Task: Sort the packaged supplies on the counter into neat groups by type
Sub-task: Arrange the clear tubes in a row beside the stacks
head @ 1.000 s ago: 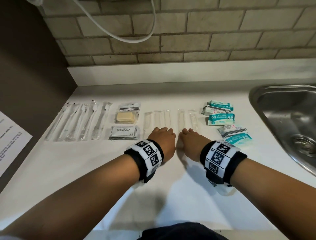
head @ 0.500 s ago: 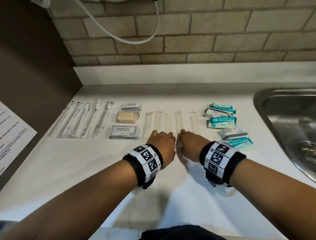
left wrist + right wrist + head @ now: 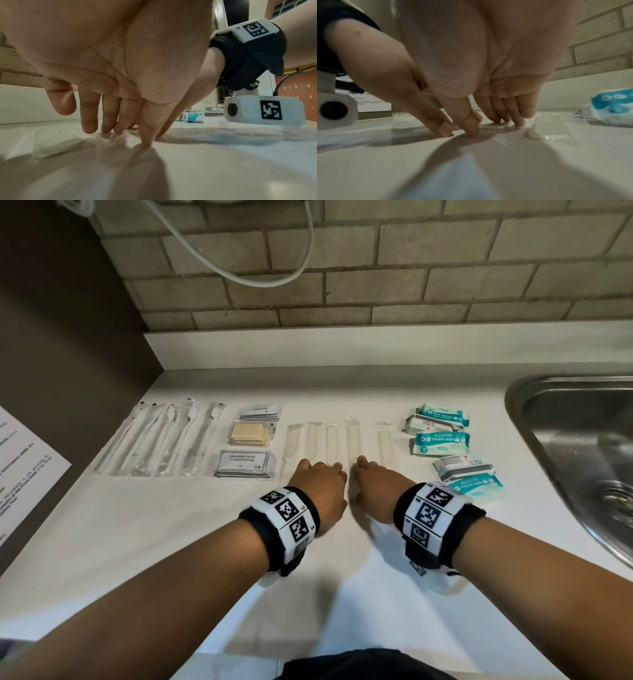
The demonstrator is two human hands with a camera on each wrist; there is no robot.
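Observation:
Several combs in clear wrappers (image 3: pixel 313 443) lie side by side at the middle of the white counter (image 3: pixel 171 525). My left hand (image 3: pixel 320 479) presses straight fingers on the near ends of the left ones; the left wrist view shows these fingertips (image 3: pixel 104 129) on the film. Beside it, my right hand (image 3: pixel 373 479) rests its fingers (image 3: pixel 518 121) on the near end of one comb (image 3: pixel 352 440). Another comb (image 3: pixel 385 443) lies apart to the right. Wrapped toothbrushes (image 3: pixel 164 440) lie at the left, then sachet stacks (image 3: pixel 243 462), and teal wipe packs (image 3: pixel 442 433) at the right.
A steel sink (image 3: pixel 582 460) is set into the counter at the right. A printed sheet (image 3: pixel 20 474) hangs on the dark panel at the left. A brick wall with a white cable (image 3: pixel 274 277) rises behind. Two more wipe packs (image 3: pixel 472 477) sit just right of my right wrist.
The comb under my right hand has slid left and a little farther back, closer to the left ones, which widens the gap to the rightmost comb. Both hands stayed on the near ends.

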